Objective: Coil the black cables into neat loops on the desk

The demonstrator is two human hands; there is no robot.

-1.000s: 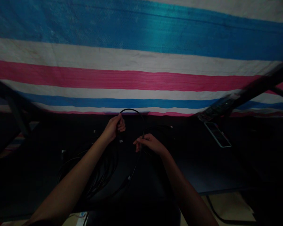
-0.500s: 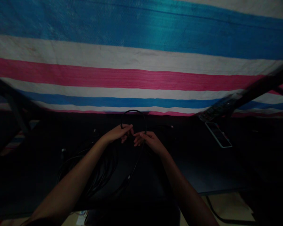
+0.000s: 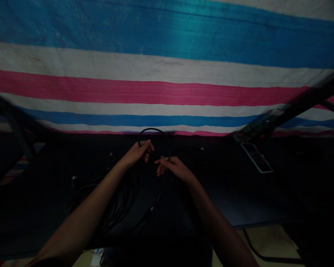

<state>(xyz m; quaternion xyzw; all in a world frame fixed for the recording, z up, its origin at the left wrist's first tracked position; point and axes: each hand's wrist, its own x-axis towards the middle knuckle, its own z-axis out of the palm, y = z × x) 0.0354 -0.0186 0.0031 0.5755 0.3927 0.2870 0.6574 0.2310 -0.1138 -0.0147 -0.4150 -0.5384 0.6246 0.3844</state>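
Observation:
A thin black cable (image 3: 155, 129) arches up between my two hands over the dark table. My left hand (image 3: 141, 151) is closed on the cable at the left side of the arch. On the arch's right side, slightly lower, my right hand (image 3: 171, 167) pinches the same cable. From there the cable runs down toward a small pale connector or tag (image 3: 151, 208). A coil of black cable (image 3: 119, 211) lies beside and partly under my left forearm.
A phone (image 3: 257, 157) lies at the right on the dark table (image 3: 239, 200). A crumpled clear plastic item (image 3: 256, 128) is behind it. Striped sheeting (image 3: 167, 92) hangs across the back, with dark slanted bars at both sides. Small cable ends (image 3: 202, 148) show near the back.
My left hand has moved up and left, and my right hand slightly left and down. The gap between them is wider, and the cable arch has shifted left.

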